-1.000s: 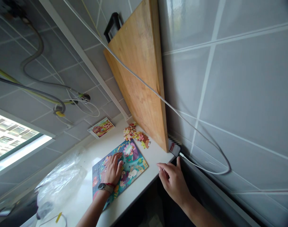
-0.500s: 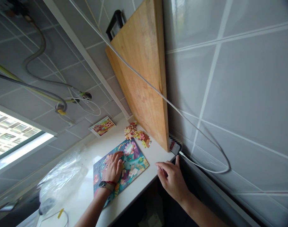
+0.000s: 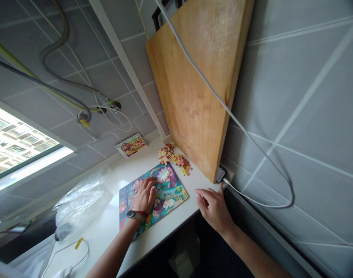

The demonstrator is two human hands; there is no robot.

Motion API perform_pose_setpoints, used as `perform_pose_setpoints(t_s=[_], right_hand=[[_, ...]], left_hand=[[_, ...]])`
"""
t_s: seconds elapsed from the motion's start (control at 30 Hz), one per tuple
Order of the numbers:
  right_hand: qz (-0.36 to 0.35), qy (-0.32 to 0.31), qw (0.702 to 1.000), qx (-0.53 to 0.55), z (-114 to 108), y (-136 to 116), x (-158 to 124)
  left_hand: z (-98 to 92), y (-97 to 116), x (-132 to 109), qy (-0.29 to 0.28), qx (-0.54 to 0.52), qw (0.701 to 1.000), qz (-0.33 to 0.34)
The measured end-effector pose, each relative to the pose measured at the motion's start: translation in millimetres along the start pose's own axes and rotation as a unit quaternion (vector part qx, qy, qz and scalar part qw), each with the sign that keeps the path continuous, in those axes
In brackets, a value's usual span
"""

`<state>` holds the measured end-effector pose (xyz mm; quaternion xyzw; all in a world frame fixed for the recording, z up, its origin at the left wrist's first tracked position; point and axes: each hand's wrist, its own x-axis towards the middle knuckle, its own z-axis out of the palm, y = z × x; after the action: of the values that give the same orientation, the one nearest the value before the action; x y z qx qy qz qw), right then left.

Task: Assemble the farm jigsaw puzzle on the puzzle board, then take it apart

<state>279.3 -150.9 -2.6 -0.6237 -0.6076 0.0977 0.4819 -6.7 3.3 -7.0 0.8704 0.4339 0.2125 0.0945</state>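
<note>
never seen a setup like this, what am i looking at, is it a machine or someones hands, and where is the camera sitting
No machine here: these are one person's two bare hands. The camera is worn on the head, looking forward and down, so you see roughly what the wearer sees.

The left hand, with a watch at its wrist, rests on a colourful jigsaw puzzle on a white counter. The right hand is partly curled near the counter's front edge; I see nothing held in it.

Just beyond the puzzle are loose pieces in a heap, and farther back a picture card. Clear plastic lies to the left. A big wooden board stands by the tiled wall, with a white cable passing in front.
</note>
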Motion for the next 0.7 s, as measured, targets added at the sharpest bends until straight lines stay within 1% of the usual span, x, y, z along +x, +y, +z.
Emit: perform_pose_setpoints(t_s=[0.3, 0.43, 0.6, 0.7], right_hand=[[-0.021, -0.009, 0.998, -0.050, 13.3, 8.9, 2.8], [-0.040, -0.019, 0.996, -0.074, 15.4, 15.4, -3.4], [-0.100, -0.031, 0.992, -0.077, 17.1, 15.8, -21.0], [-0.147, -0.056, 0.986, -0.047, 17.1, 10.3, -20.7]], left_hand=[[1.0, -0.3, -1.0, 0.003, -0.027, 1.000, -0.005], [0.1, -0.4, -0.8, 0.009, -0.040, 0.999, -0.005], [-1.0, 0.3, -1.5, 0.023, -0.044, 0.999, 0.002], [-0.2, 2.6, -3.1, 0.027, -0.031, 0.999, 0.028]])
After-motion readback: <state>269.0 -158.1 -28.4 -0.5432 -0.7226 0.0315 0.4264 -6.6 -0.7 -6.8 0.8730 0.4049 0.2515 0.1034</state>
